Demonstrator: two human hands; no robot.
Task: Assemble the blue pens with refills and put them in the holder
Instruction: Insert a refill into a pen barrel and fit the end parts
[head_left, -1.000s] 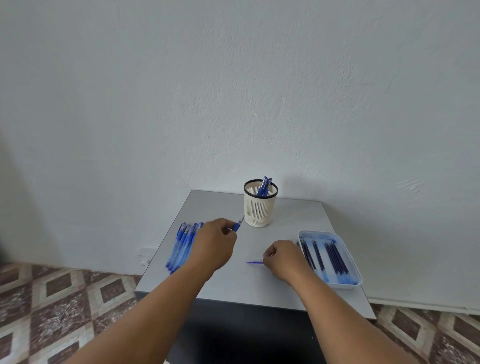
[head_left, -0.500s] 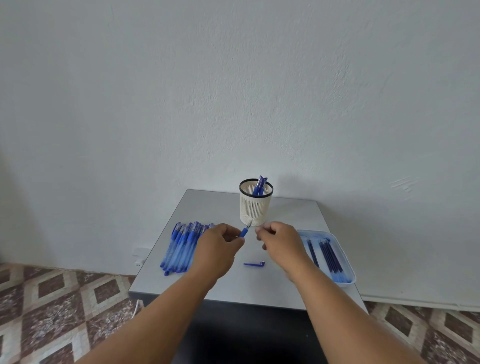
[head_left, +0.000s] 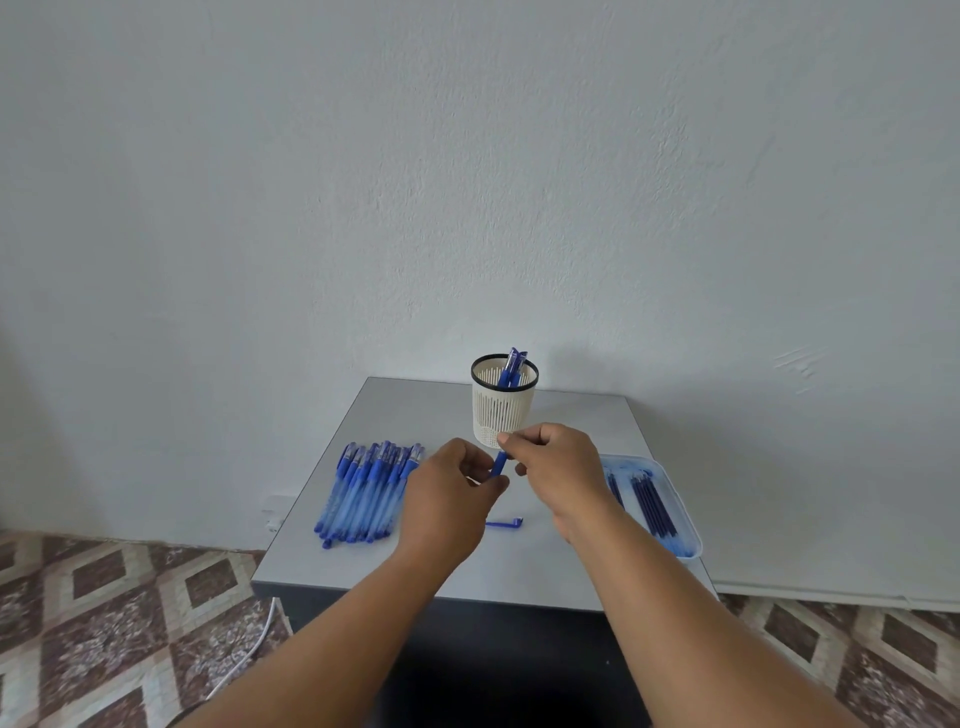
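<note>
Since the earlier frames, your right hand has left the table surface and come up to meet your left hand in front of the cream slotted plastic holder with a black rim. Your left-hand fingers are curled around the blue translucent pen barrel, which points up toward the holder. Your right thumb and forefinger pinch the upper end of that barrel; what they grasp there is too small to tell. Two assembled blue pens stand in the holder. One loose blue pen cap lies on the grey square table between your wrists. A row of blue unassembled pens lies left; dark blue refills rest in the pale blue rectangular tray right.
</note>
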